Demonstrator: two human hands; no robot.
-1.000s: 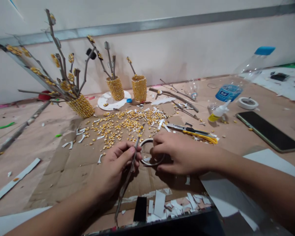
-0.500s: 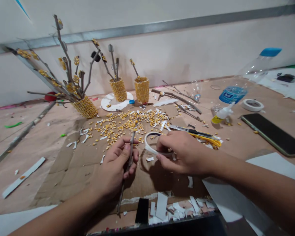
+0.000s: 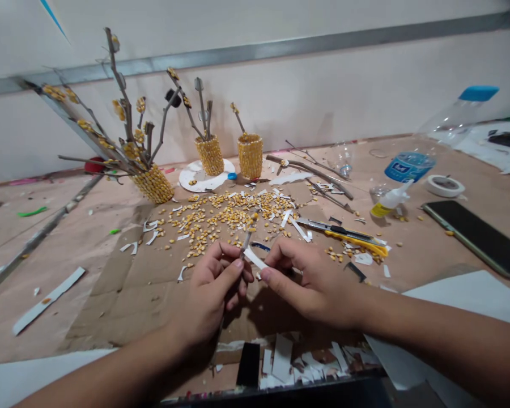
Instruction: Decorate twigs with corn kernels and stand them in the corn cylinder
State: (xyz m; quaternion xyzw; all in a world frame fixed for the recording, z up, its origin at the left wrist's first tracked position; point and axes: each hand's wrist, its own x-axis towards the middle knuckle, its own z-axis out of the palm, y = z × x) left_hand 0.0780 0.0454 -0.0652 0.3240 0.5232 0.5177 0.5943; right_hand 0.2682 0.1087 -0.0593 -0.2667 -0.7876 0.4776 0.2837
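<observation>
**Twig and strip pinched mid-air, both hands busy**

Nearest: paper scraps at the near edge. Above the cardboard, the left hand has its grip clamped on a thin twig. The right hand has its grip closed on a white strip, whose end touches the twig. Risks: the strip lands skewed or the twig snaps if squeezed harder. The left palm hides the twig's lower run and the right fingers cover the strip's tail. Farther: corn kernels, utility knife.

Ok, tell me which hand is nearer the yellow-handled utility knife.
Right. The right hand is just beside the yellow-handled utility knife, toward the person; the left hand, gripping a thin twig, lies beyond the right hand.
</observation>
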